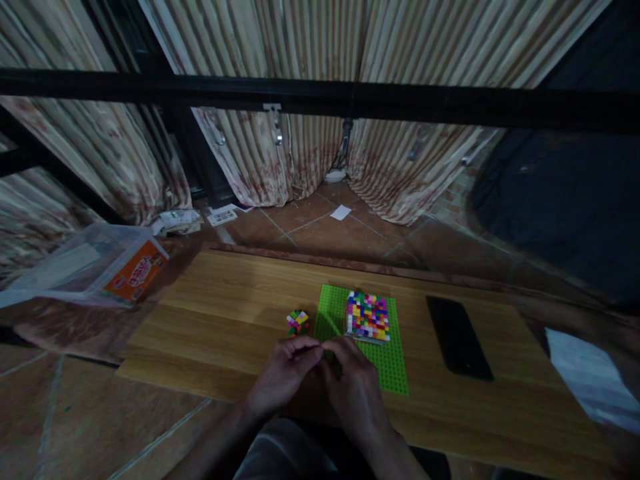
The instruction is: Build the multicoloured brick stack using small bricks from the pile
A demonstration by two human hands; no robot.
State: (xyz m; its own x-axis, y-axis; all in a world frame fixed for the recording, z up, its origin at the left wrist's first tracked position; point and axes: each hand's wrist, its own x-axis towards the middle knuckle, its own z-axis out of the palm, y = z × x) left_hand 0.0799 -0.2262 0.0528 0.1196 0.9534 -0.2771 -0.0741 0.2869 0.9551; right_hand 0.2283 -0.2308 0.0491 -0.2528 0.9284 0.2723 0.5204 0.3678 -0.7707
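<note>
My left hand (287, 370) and my right hand (354, 383) meet at the fingertips over the near left edge of a green baseplate (393, 373). Both are closed in a pinch, and whatever lies between the fingers is hidden or too small to name. Just beyond my right hand, a square block of many-coloured toy bricks (367, 316) sits on the baseplate. A green strip (330, 323) slants across the plate's left part, its near end by my right hand. Beyond my left hand lies a small cluster of loose coloured bricks (298, 322) on the wooden table.
A black phone-like slab (459, 337) lies on the wooden table (225, 287), right of the baseplate. A clear plastic bin (95, 260) with an orange label stands at the left. White paper (593, 377) is at the right. Striped curtains (310, 153) hang behind a dark rail (310, 97).
</note>
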